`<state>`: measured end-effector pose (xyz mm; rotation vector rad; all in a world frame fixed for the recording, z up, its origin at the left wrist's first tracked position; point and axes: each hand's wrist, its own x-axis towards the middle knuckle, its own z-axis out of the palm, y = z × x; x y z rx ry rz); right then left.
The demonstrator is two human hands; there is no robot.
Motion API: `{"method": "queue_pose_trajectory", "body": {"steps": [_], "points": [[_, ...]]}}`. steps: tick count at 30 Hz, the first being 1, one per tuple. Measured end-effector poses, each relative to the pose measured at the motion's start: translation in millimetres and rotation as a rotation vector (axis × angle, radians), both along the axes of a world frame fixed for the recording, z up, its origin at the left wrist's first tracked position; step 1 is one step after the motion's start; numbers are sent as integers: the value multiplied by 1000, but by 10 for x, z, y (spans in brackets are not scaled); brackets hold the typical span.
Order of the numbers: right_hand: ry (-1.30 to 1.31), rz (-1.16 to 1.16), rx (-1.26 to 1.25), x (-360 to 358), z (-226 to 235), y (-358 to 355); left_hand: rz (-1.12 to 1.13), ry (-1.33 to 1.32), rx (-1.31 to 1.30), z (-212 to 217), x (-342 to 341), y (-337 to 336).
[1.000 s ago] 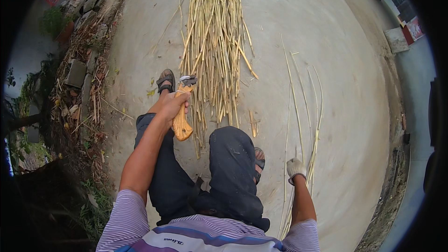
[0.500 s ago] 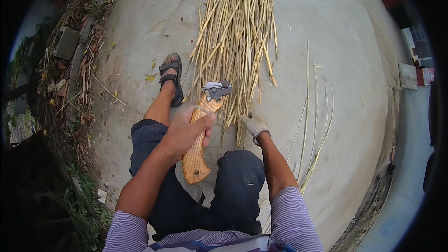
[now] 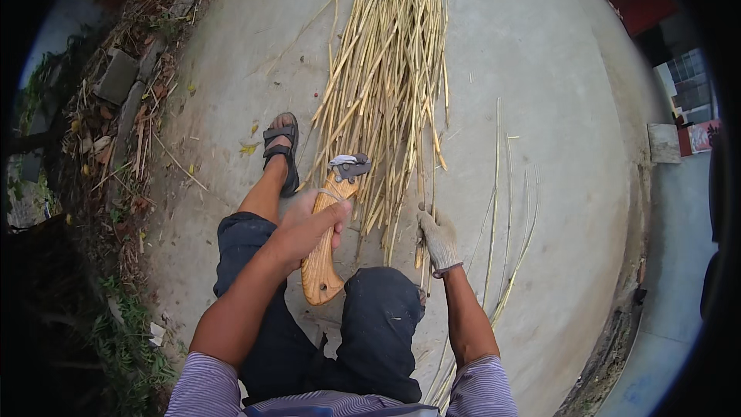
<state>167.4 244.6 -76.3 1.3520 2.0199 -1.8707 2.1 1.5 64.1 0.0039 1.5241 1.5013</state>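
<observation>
My bare left hand [image 3: 307,225] is wrapped round the curved wooden handle of a tool [image 3: 318,274]. A short metal head with bolts and a pale wrapping tops the handle. What kind of tool it is I cannot make out. My right hand [image 3: 438,239], in a whitish knit glove, is closed round a few thin dry stalks [image 3: 422,257] beside my right knee. Their cut ends show below my fingers, and their upper parts run alongside a long pile of straw-coloured stalks [image 3: 386,100]. That pile stretches away from me over the concrete.
Several loose thin stalks [image 3: 494,208] lie on the concrete at the right. My sandalled left foot [image 3: 282,147] stands left of the pile. Along the left edge are dry litter, a stone block [image 3: 116,77] and green weeds [image 3: 127,340].
My right hand has closed round a few stalks and drawn them slightly towards me, apart from the pile's edge. My left hand still grips the wooden-handled tool, nearly in the same place.
</observation>
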Motion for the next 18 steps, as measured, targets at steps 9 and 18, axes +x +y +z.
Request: {"method": "queue_pose_trajectory", "body": {"steps": [9,18], "points": [[-289,363,702,390,447,83,95,40,61,-200,4,-6],[-227,395,888,421,740,-11,117,44,53,-385,27,-3]]}}
